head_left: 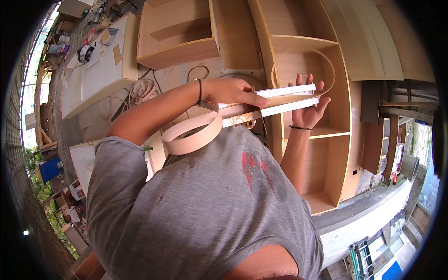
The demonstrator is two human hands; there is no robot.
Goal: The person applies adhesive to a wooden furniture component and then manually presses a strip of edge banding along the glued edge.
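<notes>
Two long white strips with small holes, which look like drawer runners, lie side by side in front of my chest. My left hand is closed over them, its thumb pressed across the wood-coloured edge-banding strip between them. My right hand cups the runners' far end, fingers on one side and thumb on the other. The banding runs out past the right hand in a wide, thin loop. Below my left wrist a thicker coil of it hangs against my shirt. An orange-and-white patch shows on the nearer runner.
Ahead stands an open wooden cabinet with shelves; a box-like wooden carcass is to its left. A white-topped bench holds offcuts and a spool. Looped strip lies on the floor. Large boards lean at the far right.
</notes>
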